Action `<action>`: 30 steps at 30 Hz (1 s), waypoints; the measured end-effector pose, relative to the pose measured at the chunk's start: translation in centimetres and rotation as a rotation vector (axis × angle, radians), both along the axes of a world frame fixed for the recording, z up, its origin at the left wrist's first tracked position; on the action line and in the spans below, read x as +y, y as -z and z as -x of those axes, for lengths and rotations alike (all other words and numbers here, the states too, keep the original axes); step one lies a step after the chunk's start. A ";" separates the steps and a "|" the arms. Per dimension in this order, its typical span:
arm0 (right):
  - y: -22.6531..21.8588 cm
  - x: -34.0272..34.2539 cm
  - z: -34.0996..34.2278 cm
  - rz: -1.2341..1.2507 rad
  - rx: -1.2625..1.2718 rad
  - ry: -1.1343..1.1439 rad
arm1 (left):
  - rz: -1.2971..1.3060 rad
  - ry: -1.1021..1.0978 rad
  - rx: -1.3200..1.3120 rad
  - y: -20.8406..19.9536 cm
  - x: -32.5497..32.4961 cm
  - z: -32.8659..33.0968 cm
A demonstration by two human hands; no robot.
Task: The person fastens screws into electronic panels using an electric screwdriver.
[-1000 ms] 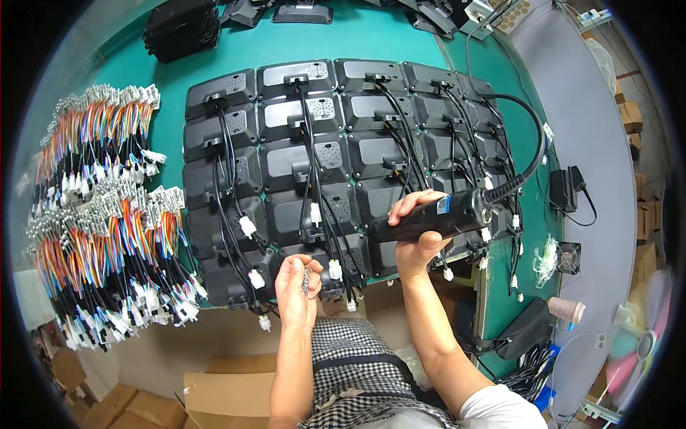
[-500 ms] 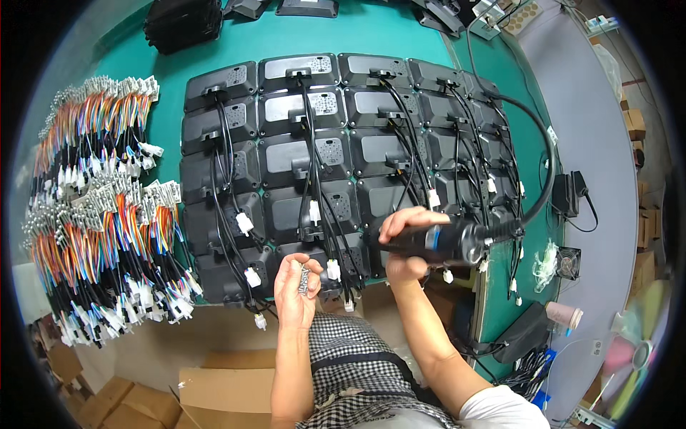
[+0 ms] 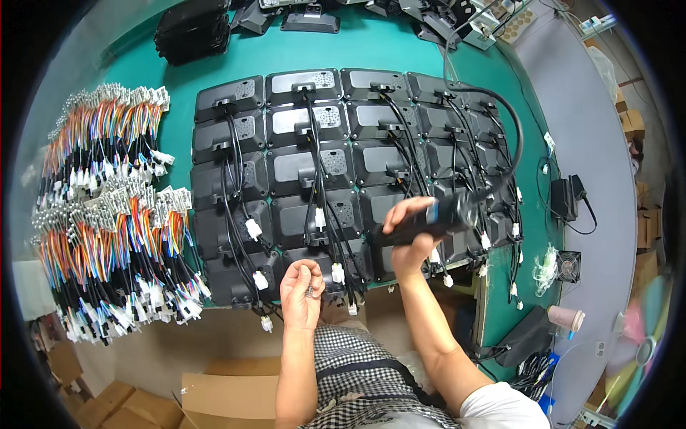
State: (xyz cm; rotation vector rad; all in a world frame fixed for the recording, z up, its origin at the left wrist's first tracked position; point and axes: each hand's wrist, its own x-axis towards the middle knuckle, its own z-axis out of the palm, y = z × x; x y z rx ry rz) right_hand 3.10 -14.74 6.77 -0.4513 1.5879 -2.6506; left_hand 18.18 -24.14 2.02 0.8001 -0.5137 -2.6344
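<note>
My left hand (image 3: 300, 297) is curled, palm up, around a small heap of metal screws (image 3: 309, 291), partly hidden by the fingers. It hovers at the front edge of the rows of black plastic housings (image 3: 307, 211). In my right hand (image 3: 413, 243) is a black electric screwdriver (image 3: 444, 217), gripped round its body above the front rows. A thick black cord (image 3: 516, 136) leads from its rear end. The tool's tip is hard to make out against the dark housings. Black cables with white connectors (image 3: 337, 272) hang from the housings toward me.
Bundles of multicoloured wires with white plugs (image 3: 132, 300) lie at the left of the green table (image 3: 243, 61). A stack of black parts (image 3: 191, 32) stands far left. At right are a black adapter (image 3: 564, 199), a small fan (image 3: 569, 266) and a cup (image 3: 566, 318). Cardboard boxes (image 3: 229, 390) sit below.
My left fingers have folded further over the screws. The right hand has tilted the screwdriver, its cord end rising and shifting left. The whole view has shifted slightly, with the table sitting lower.
</note>
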 end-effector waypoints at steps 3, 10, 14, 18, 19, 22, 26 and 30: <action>-1.5 0.8 0.8 0.115 -0.069 0.104 | 0.005 0.008 0.004 -0.4 -0.2 0.1; -6.9 2.4 -3.5 0.326 -0.050 0.047 | -0.020 0.202 -0.063 -3.8 1.6 -1.3; -7.2 2.5 -4.5 0.321 -0.044 0.024 | -0.043 0.258 -0.094 -4.6 2.6 -1.3; -7.0 2.7 -5.0 0.320 -0.054 0.052 | 0.007 0.297 -0.102 -4.4 2.7 -1.5; -6.9 2.8 -5.0 0.317 -0.061 0.060 | 0.052 0.311 -0.107 -4.3 2.6 -1.5; -6.7 3.1 -5.1 0.302 -0.082 0.083 | 0.188 0.408 -0.114 -4.0 2.1 -1.4; -6.5 3.5 -5.1 0.324 -0.089 0.074 | 0.153 0.509 -0.117 -3.8 2.5 -1.5; -5.4 4.4 -4.8 0.177 0.035 0.149 | 0.017 0.499 -0.146 -4.3 2.0 -3.0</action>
